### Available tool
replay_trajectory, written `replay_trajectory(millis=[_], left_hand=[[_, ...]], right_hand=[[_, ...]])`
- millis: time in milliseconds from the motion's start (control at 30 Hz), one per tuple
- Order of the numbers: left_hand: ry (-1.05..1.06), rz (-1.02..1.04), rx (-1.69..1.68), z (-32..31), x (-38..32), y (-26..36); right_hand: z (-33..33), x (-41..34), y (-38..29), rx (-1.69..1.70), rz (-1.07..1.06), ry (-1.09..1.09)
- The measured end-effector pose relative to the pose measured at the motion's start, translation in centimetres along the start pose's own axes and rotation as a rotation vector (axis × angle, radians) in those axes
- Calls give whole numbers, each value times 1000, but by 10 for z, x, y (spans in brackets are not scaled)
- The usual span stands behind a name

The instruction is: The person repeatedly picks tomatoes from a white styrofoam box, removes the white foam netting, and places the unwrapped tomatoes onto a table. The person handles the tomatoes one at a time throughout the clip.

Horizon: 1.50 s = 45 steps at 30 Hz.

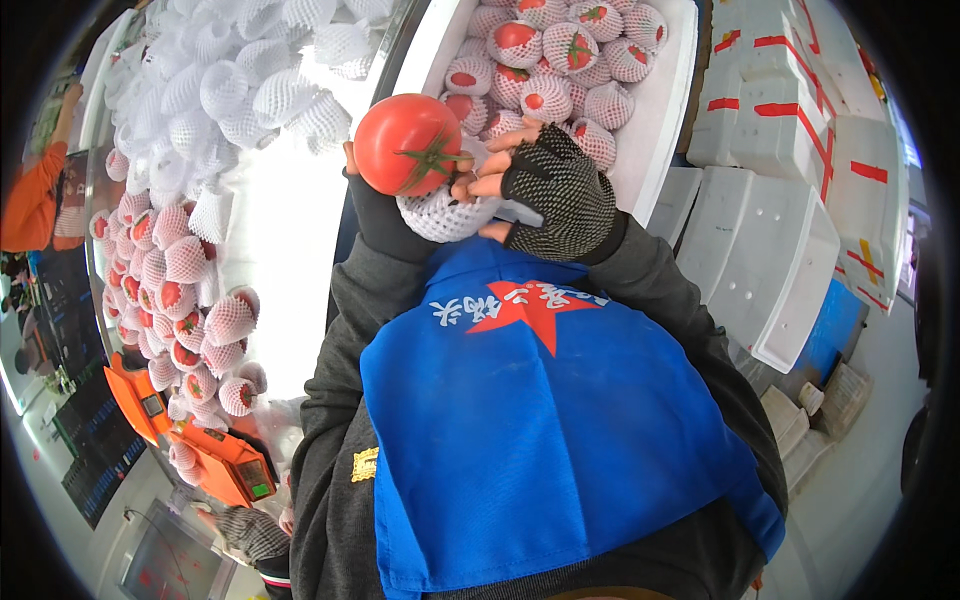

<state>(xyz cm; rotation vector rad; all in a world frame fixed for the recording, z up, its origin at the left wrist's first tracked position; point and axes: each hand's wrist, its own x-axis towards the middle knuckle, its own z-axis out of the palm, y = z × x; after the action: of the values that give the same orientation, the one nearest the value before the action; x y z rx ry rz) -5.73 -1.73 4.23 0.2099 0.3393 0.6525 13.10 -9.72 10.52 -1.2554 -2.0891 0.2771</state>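
Observation:
A large red tomato (401,142) with a green calyx rests in my left hand (351,159), which is mostly hidden behind it. Just below the tomato is a white foam net sleeve (446,214), bunched and partly covered by fingers. My right hand (562,195), in a dark fingerless glove with light dots, grips the sleeve's right side between fingers and thumb. Beyond my hands stands a white foam box (656,142) holding several tomatoes in foam nets (546,99).
Loose foam nets (225,90) heap on the bright table (281,217) at left, above netted tomatoes (180,300). Orange devices (225,461) sit nearer. White foam boxes (757,247) stack at right. A co-worker's gloved hand (251,531) shows lower left, another person's orange sleeve (34,202) far left.

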Motion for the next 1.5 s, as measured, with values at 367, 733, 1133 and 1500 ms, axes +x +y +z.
replay_trajectory(millis=[367, 733, 1133, 1500], left_hand=[[-276, 578, 1228, 9, -2, 13], [-110, -9, 24, 15, 4, 3], [156, 113, 684, 38, 10, -13], [119, 103, 877, 41, 12, -13]], right_hand=[[-35, 2, -22, 726, 353, 217], [-6, -10, 26, 603, 651, 214], [30, 3, 9, 259, 385, 289], [26, -5, 10, 243, 405, 289]])
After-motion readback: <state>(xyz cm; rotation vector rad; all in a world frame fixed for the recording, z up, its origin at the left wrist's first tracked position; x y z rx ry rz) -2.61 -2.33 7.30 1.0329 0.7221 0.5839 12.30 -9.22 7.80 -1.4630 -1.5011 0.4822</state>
